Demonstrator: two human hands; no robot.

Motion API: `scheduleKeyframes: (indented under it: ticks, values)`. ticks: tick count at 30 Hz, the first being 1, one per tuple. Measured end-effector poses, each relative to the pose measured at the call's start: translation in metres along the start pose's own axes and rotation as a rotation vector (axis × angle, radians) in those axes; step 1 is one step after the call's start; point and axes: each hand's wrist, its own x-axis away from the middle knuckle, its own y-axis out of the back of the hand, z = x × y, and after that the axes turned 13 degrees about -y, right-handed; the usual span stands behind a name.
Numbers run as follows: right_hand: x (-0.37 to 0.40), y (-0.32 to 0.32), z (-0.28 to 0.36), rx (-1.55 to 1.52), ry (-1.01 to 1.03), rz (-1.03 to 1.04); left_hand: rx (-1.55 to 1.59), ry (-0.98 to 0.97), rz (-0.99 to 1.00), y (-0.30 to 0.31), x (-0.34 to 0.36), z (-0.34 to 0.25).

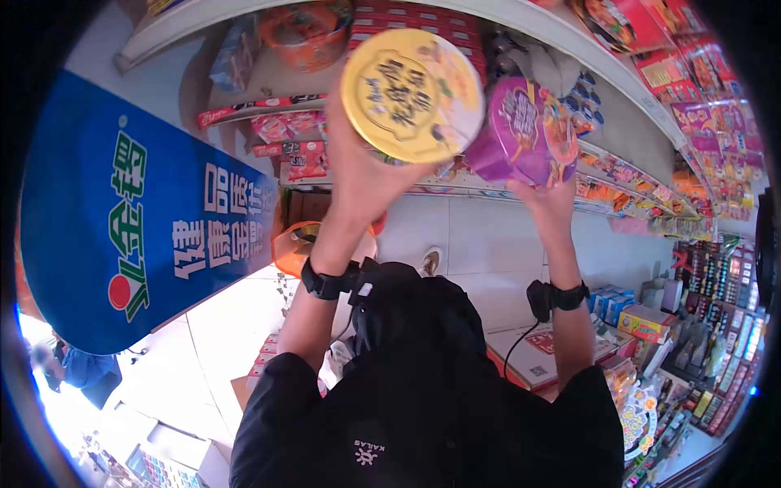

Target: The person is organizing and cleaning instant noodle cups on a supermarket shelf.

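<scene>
1. Yellow tub (411,96) is sitting at twelve o'clock, its printed top facing the camera, held up in front of the shelf (281,85).
2. The left hand (358,175) is gripping that tub, curling around its near side from about seven o'clock on the rim; the tub is hiding most of the fingers, so their full spread is not showing.
3. Purple tub (525,134) is standing out between one and two o'clock, tilting a little, just beside the yellow one; whether the two are touching, the view is not telling.
4. The right hand (543,195) is holding the purple tub from its six o'clock side, closing around the lower part, with its far fingers out of sight.
5. Small packets (305,159) are lying at eleven o'clock, and a blue sign (154,207) is standing between nine and ten.
6. For a good hold, the fingers should probably be wrapping the firm sides and not be pressing on the tops, which may be denting easily.
7. The hands would do better working slightly apart, so that neither rim is knocking the other or catching the shelf's edge.
</scene>
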Motion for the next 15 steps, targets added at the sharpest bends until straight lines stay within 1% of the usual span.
scheduleKeyframes:
  ticks: [2, 3, 5, 6, 7, 8, 9, 10, 12, 14, 15]
  values:
    - [-0.014, -0.031, 0.018, 0.035, 0.041, 0.045, -0.028, -0.008, -0.124, 0.035, -0.003, 0.009]
    - [-0.021, -0.045, 0.026, 0.044, 0.045, 0.05, -0.067, -0.051, -0.111, 0.052, -0.006, 0.014]
    - [-0.035, -0.069, 0.042, -0.014, 0.077, 0.051, -0.078, -0.059, -0.151, 0.076, -0.009, 0.018]
    - [-0.049, -0.077, 0.047, -0.006, 0.082, 0.059, -0.092, -0.07, -0.182, 0.085, -0.01, 0.022]
    - [-0.07, -0.093, 0.054, 0.071, 0.091, 0.092, -0.084, -0.081, -0.201, 0.102, -0.01, 0.032]
    - [-0.079, -0.099, 0.057, 0.135, 0.09, 0.116, -0.083, -0.081, -0.207, 0.109, -0.011, 0.033]
    - [-0.078, -0.103, 0.055, 0.047, 0.155, 0.129, -0.116, -0.094, -0.207, 0.11, -0.01, 0.031]
    - [-0.088, -0.11, 0.056, 0.055, 0.161, 0.128, -0.14, -0.112, -0.216, 0.115, -0.012, 0.035]
    - [-0.12, -0.128, 0.059, -0.014, 0.146, 0.213, -0.124, -0.123, -0.236, 0.124, -0.015, 0.041]
    - [-0.14, -0.153, 0.074, -0.014, 0.144, 0.222, -0.112, -0.13, -0.252, 0.126, -0.018, 0.045]
    - [-0.17, -0.166, 0.07, 0.075, 0.192, 0.179, -0.111, -0.123, -0.273, 0.127, -0.021, 0.047]
